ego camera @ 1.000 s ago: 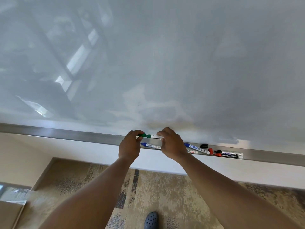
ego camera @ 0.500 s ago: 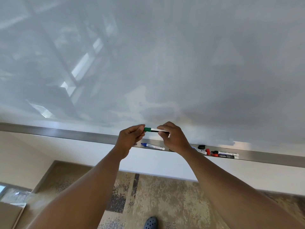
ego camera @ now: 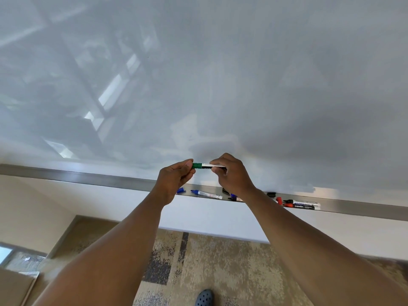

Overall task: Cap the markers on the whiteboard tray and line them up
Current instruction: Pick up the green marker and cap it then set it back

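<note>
I hold a green marker (ego camera: 206, 166) level in front of the whiteboard, above the metal tray (ego camera: 123, 181). My left hand (ego camera: 175, 180) pinches its green cap end. My right hand (ego camera: 231, 175) grips the white barrel. On the tray lie a loose blue cap (ego camera: 181, 190), a blue marker (ego camera: 206, 193), another blue marker (ego camera: 233, 197) mostly hidden behind my right wrist, a loose black cap (ego camera: 271, 194), a loose red cap (ego camera: 279, 199), and a black marker (ego camera: 305, 202) beside a red marker (ego camera: 302, 206).
The whiteboard (ego camera: 220, 85) fills the upper view, grey and reflective. Below the tray is a white wall, then patterned carpet (ego camera: 209, 261). A dark shoe (ego camera: 204, 297) shows at the bottom edge.
Both hands have lifted the green marker higher above the tray. The left fingers now close over the green cap end, and a loose blue cap shows on the tray.
</note>
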Tool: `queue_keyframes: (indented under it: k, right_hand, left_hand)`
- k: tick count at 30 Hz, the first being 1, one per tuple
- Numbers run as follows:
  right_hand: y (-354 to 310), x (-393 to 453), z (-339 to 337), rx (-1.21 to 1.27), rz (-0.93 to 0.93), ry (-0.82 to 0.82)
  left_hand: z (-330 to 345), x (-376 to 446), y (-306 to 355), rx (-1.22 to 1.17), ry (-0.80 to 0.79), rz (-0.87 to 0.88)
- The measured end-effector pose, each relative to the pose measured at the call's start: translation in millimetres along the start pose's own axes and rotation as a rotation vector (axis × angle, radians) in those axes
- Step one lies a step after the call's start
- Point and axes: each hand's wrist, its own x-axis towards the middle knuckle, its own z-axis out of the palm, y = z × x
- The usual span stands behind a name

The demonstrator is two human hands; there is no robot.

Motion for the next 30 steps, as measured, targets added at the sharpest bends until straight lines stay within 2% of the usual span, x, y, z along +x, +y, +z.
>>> queue_keyframes:
  k: [12,16,22,30]
  right_hand:
    - [3.5,2.1,4.4,0.025,0.032,-0.030]
    - [13.3,-3.7,19.7,-0.096,0.097,-0.106]
    - [33.1,-15.9,43.9,-0.427,0.151,-0.221]
    - [61.7,-16.8,76.2,-0.482,0.285,-0.274]
  left_hand:
    - [-1.4,8.3,2.6,0.054,-0.009,0.006]
    - [-12.4,18.1,-15.1,0.142,0.041,-0.013]
    - [-29.5,34.2,-52.0,0.343,0.107,-0.017]
    - [-45.1,56.1,-82.5,0.857,0.281,0.070]
